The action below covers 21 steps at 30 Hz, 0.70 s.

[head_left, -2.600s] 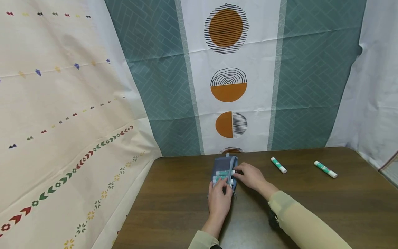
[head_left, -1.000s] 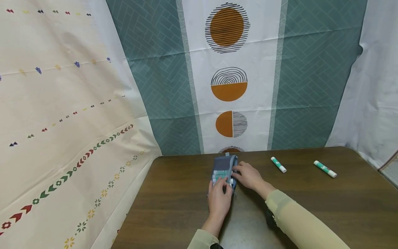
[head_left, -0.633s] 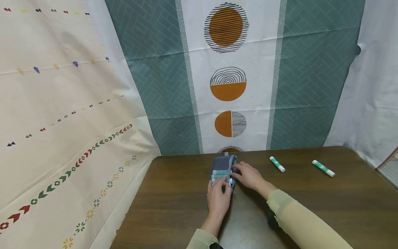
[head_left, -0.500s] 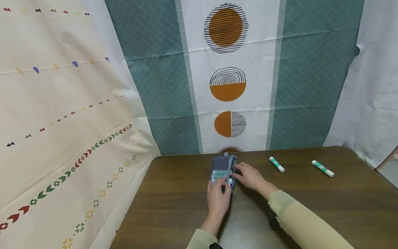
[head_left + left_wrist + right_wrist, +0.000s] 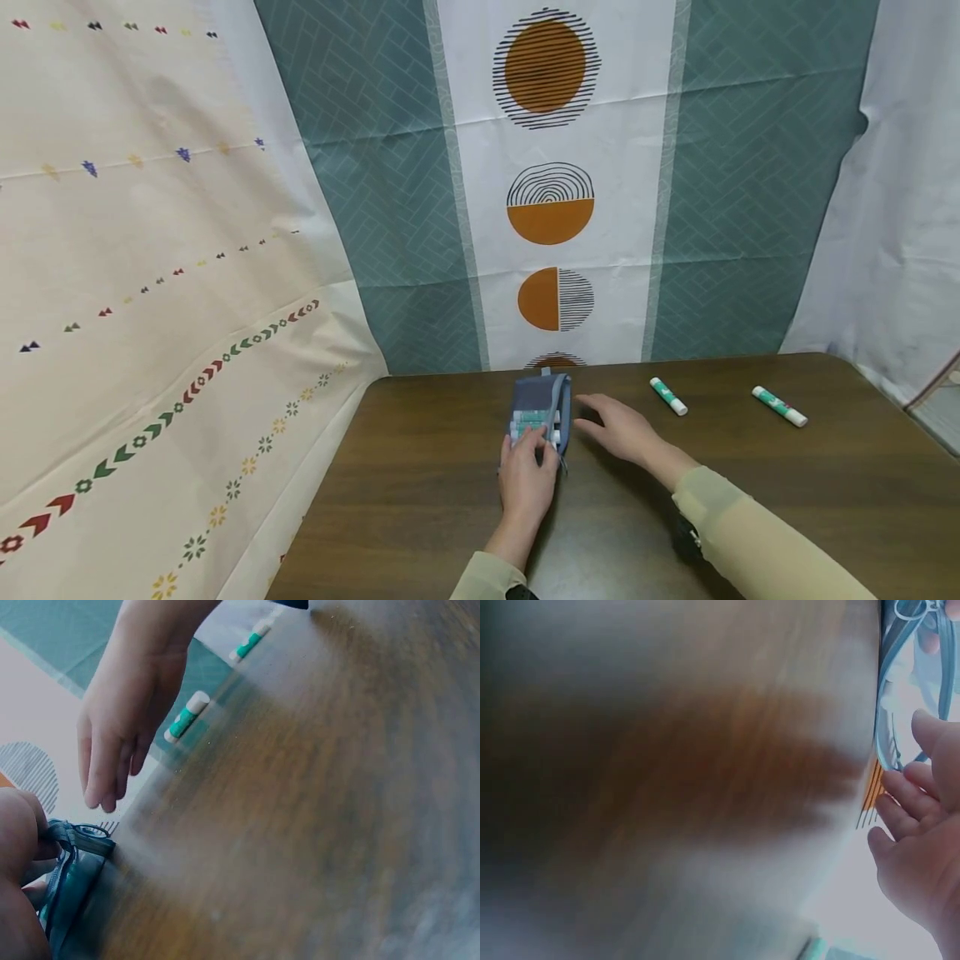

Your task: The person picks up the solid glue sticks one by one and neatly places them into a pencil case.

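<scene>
A blue-grey zippered pouch (image 5: pixel 534 390) lies on the far part of the table, its zip side gaping to the right. Through its clear window show several green-and-white glue sticks (image 5: pixel 529 416). My left hand (image 5: pixel 527 482) grips the near edge of the pouch; in the left wrist view the thumb and fingers pinch the pouch's zip edge (image 5: pixel 73 870). Just right of the opening, my right hand (image 5: pixel 622 429) is held with loosely bent fingers and nothing in them. The right wrist view shows those fingers (image 5: pixel 907 799) beside the pouch mouth (image 5: pixel 885 697).
Two more glue sticks lie on the table to the right: one glue stick (image 5: pixel 669 397) near the right hand, another glue stick (image 5: pixel 780 407) farther right. Patterned cloth (image 5: pixel 555 208) hangs behind the brown table (image 5: pixel 405 500), and cream cloth (image 5: pixel 187 333) hangs at the left.
A glue stick that my right hand held at the opening has gone into the pouch. The right hand has let go and drawn back to the right. My left hand stays on the pouch.
</scene>
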Available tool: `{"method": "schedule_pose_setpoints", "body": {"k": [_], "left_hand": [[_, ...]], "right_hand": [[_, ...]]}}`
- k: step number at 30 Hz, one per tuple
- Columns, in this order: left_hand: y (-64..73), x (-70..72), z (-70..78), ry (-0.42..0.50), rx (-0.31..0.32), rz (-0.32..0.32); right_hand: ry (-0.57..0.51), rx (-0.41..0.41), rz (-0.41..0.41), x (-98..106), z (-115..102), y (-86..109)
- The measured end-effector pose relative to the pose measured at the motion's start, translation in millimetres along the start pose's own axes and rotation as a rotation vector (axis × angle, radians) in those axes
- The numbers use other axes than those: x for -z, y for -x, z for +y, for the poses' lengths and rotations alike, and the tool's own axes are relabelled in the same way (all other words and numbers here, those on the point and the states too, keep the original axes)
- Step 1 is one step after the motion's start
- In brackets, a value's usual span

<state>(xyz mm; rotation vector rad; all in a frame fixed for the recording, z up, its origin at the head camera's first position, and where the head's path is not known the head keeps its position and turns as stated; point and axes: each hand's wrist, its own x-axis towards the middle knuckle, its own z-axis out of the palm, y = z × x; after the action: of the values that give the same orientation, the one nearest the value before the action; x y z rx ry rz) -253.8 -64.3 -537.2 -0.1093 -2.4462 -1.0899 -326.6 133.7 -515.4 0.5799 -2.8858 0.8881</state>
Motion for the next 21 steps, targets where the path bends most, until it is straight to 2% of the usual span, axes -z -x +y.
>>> {"method": "schedule_pose_setpoints", "body": {"k": [9, 21], "left_hand": [[-0.7, -0.3, 0.2, -0.002, -0.013, 0.019], [1.2, -1.2, -1.7, 0.004, -0.020, 0.028]], "right_hand": [[0.053, 0.031, 0.044, 20.4, 6.7, 15.0], [0.128, 0.055, 0.149, 43.5, 25.4, 33.9]]}}
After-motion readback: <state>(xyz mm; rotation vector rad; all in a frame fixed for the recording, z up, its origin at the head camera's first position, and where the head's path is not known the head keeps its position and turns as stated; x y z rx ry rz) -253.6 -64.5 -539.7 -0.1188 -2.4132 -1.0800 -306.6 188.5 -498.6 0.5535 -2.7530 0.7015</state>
